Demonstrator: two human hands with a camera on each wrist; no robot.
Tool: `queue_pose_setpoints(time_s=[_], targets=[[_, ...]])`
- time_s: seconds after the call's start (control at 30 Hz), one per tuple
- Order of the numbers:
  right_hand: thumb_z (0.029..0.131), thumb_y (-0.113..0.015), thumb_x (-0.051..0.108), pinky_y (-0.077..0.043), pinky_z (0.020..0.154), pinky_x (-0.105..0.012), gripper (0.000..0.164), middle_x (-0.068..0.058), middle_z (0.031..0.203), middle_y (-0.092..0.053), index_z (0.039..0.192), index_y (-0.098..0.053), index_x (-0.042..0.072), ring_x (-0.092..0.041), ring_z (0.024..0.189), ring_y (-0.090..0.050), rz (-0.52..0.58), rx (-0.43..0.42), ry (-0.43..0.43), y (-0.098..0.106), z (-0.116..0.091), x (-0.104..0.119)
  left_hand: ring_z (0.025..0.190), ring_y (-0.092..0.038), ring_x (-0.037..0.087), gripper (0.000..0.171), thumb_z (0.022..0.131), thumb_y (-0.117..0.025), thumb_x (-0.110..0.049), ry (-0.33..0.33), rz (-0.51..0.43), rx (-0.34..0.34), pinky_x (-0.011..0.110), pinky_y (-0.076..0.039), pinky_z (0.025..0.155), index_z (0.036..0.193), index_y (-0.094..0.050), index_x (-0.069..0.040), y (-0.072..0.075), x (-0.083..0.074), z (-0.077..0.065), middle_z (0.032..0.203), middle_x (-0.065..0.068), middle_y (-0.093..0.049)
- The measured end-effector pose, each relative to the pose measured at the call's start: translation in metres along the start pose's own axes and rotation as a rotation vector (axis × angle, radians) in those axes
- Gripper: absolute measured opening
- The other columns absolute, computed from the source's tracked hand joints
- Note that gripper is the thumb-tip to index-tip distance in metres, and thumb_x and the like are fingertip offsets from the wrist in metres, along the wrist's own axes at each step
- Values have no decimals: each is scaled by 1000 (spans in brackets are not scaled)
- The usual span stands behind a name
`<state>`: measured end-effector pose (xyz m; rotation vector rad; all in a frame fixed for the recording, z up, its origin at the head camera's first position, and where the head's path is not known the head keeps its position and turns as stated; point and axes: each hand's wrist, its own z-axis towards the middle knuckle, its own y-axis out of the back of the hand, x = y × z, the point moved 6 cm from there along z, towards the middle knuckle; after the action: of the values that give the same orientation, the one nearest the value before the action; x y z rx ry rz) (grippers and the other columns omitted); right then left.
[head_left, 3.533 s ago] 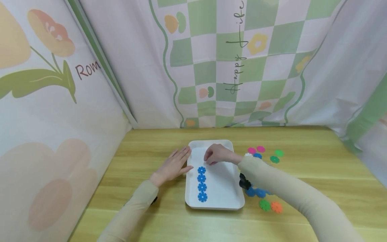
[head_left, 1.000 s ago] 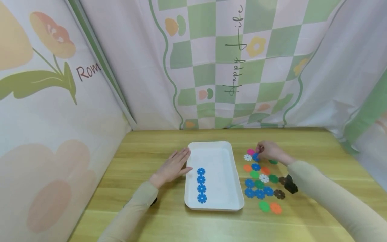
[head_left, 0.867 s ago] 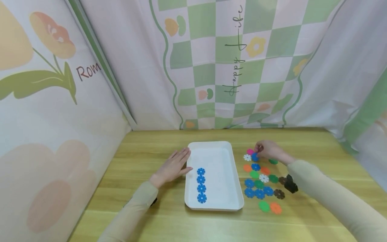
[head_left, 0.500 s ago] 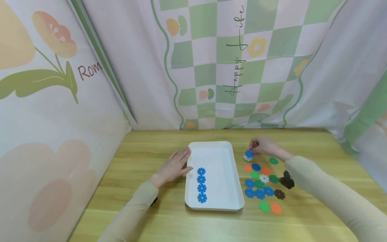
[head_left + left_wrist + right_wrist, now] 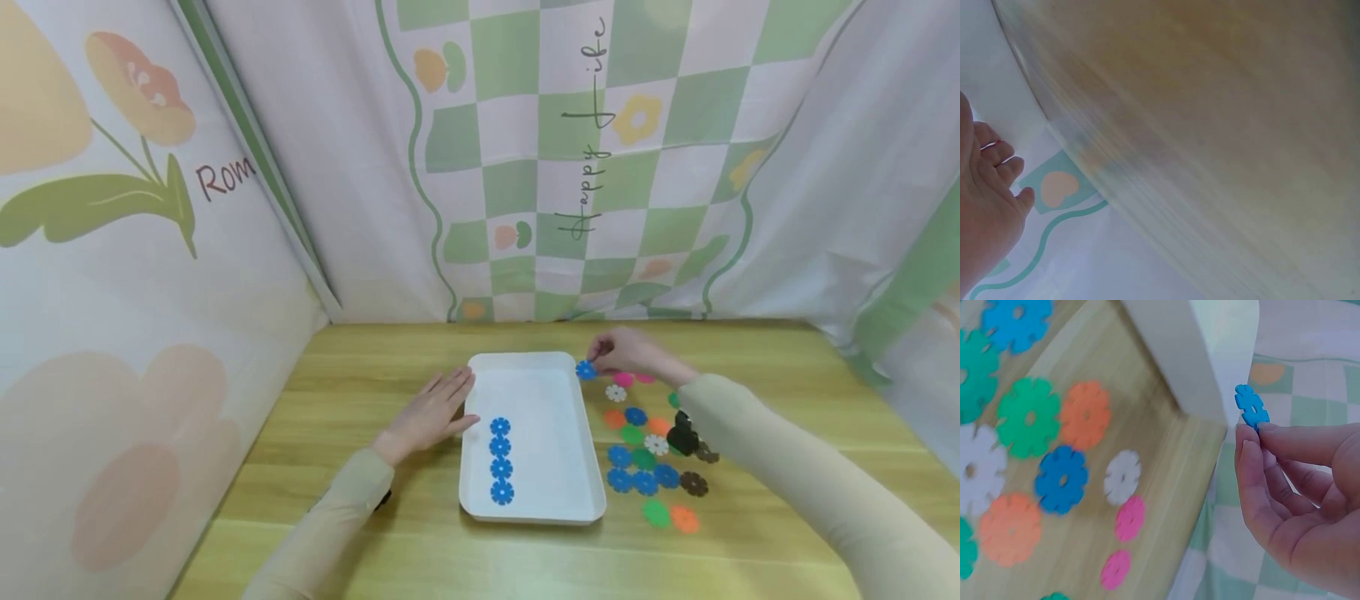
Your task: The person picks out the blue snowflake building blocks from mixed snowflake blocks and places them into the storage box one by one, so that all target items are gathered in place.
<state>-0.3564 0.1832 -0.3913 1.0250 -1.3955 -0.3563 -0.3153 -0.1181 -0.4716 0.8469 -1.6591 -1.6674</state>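
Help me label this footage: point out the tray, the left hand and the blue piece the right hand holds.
Tray (image 5: 547, 442), head view: bare floor.
Left hand (image 5: 427, 418), head view: back of the hand.
Blue piece (image 5: 1250, 401), right wrist view: near its middle.

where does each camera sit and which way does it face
Head: worn on the head, facing forward and down at the white tray and table; both sleeves, left grip and right grip show.
Left wrist: worn there, facing past the left grip (left edge) toward curtain and a blurred brown surface.
Right wrist: worn there, facing the right grip, which pinches a blue piece; loose pieces show at left.
Shared: head and right wrist show that blue piece.
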Motion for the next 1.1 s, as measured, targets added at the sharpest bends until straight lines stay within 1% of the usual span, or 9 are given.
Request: queue_pose_setpoints(time_s=[0.07, 0.17, 0.33, 0.5, 0.63, 0.7, 0.8, 0.97, 1.1], targets=[[90, -64, 6, -60, 79, -37, 14, -15, 92, -71, 100, -66, -4, -22, 82, -69, 41, 14, 4, -4, 5, 6, 155, -18, 22, 76, 103, -32, -59, 0, 11, -2, 43, -20, 127, 159, -19, -8, -1, 1, 0, 167, 7, -16], [91, -64, 5, -61, 81, -38, 13, -17, 94, -71, 100, -66, -5, -22, 84, -70, 85, 34, -6, -12, 13, 15, 155, -19, 22, 76, 103, -32, -59, -1, 18, -12, 43, -21, 127, 159, -19, -8, -1, 1, 1, 167, 7, -17], [92, -65, 4, -62, 80, -36, 10, -16, 94, -72, 99, -66, -4, -18, 81, -70, 54, 58, 3, -27, 27, 28, 155, -20, 22, 76, 103, -34, -58, 0, 14, -12, 44, -21, 127, 159, -19, -8, 0, 0, 0, 167, 7, -17], [91, -66, 4, -61, 75, -31, 7, -13, 93, -73, 96, -67, -1, -17, 79, -70, 15, 73, 25, -45, 39, 41, 155, -19, 22, 76, 103, -34, -57, 4, 4, -7, 44, -19, 127, 159, -19, -8, 0, 0, -1, 167, 7, -17], [91, -66, 4, -61, 74, -31, 7, -11, 91, -73, 96, -68, 0, -17, 77, -69, -7, 89, 38, -58, 47, 50, 155, -21, 23, 75, 103, -37, -56, 0, -19, -24, 45, -20, 127, 159, -20, -8, 1, 0, -1, 167, 8, -19], [90, -66, 4, -61, 74, -33, 7, -11, 90, -73, 95, -68, 0, -17, 76, -69, -3, 96, 38, -65, 50, 54, 154, -22, 24, 75, 103, -38, -55, -2, -30, -37, 45, -21, 127, 158, -21, -7, 2, 0, -1, 166, 9, -20], [90, -67, 3, -61, 75, -33, 6, -12, 90, -73, 95, -68, -1, -17, 75, -69, 20, 103, 28, -73, 56, 57, 154, -22, 24, 75, 103, -36, -56, 2, -26, -40, 46, -21, 127, 158, -21, -8, 1, 0, -1, 166, 8, -20], [90, -68, 4, -60, 71, -26, 5, -11, 93, -73, 95, -69, 1, -14, 74, -66, 33, 121, -22, -89, 65, 57, 154, -22, 24, 75, 103, -35, -57, 3, -19, -39, 46, -22, 126, 158, -21, -8, 1, 0, -1, 166, 8, -20], [91, -70, 7, -60, 72, -25, 5, -10, 93, -72, 93, -69, 3, -14, 73, -64, 29, 132, -44, -98, 69, 56, 155, -22, 23, 74, 103, -34, -57, 7, -13, -38, 46, -21, 127, 158, -21, -8, 0, 1, 0, 167, 7, -20]])
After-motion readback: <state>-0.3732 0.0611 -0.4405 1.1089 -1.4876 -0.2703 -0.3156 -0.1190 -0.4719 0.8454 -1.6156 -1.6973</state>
